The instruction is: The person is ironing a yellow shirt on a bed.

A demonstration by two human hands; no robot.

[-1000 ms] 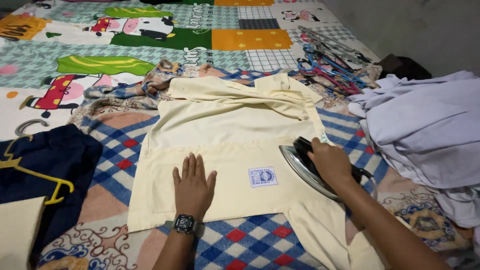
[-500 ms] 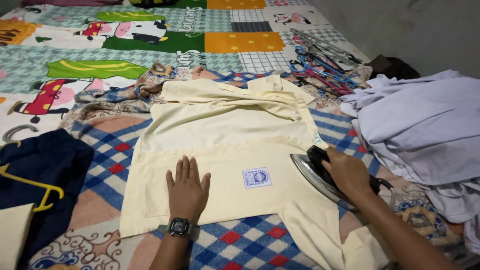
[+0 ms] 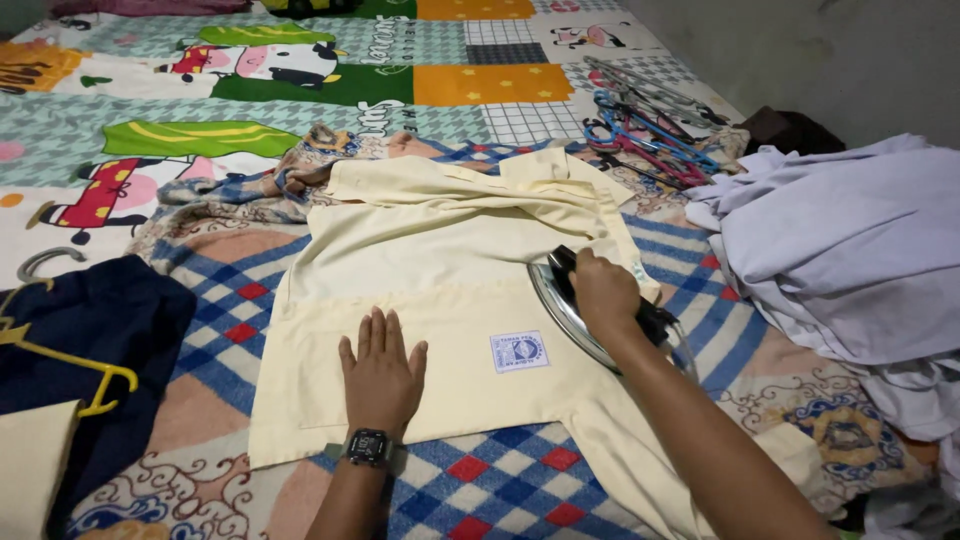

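A pale yellow shirt lies spread flat on a checked blanket, collar end away from the person, a small white patch sewn on the near part. The right hand is clamped round the black handle of a flat iron, whose metal soleplate rests on the shirt just beside the patch. The left hand, wearing a dark wristwatch, lies open and flat, fingers together, pressing the near panel of the shirt. The two hands are apart, with the patch between them.

No containers are in view. To the right, a heap of pale lilac garments sits near the shirt. Beyond the heap lies a cluster of coloured hangers. To the left, a dark navy garment rests with a yellow hanger on it.

The blanket overlies a patterned sheet printed with cartoon cows. A grey wall bounds the far right.
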